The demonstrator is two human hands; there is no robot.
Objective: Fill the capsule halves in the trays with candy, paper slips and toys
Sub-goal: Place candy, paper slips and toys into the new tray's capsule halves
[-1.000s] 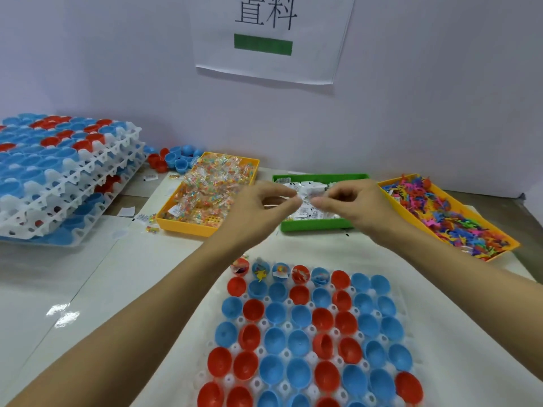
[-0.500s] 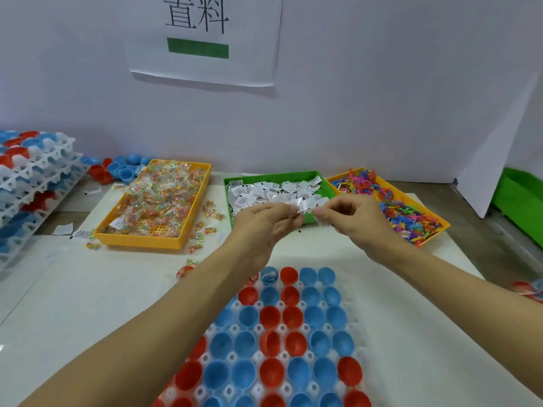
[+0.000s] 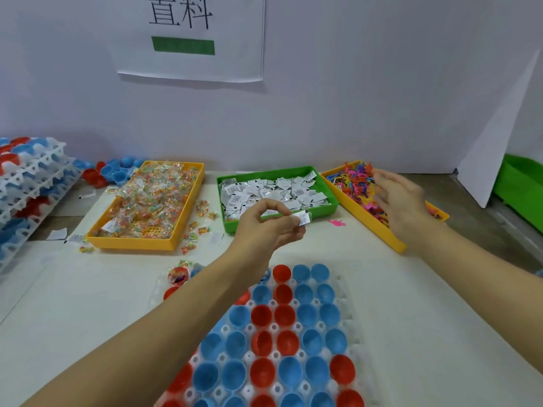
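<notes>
White capsule tray (image 3: pixel 346 292) lies nearest, most red and blue halves still bare; behind it the green tray (image 3: pixel 329 191) holds the paper slips. Left hand (image 3: pixel 264 227) pinches one slip (image 3: pixel 303 216) between thumb and fingertips, its end poking out beyond them. Probably light, floppy, best held by an edge. Right hand (image 3: pixel 402 201) hovers, fingers relaxed, over the toys (image 3: pixel 355 179) — holding nothing.

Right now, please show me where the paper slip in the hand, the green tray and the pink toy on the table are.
paper slip (image 3: pixel 302 217), head view, its free end.
green tray (image 3: pixel 282 222), head view, front wall.
pink toy (image 3: pixel 337 222), head view, its middle.
</notes>
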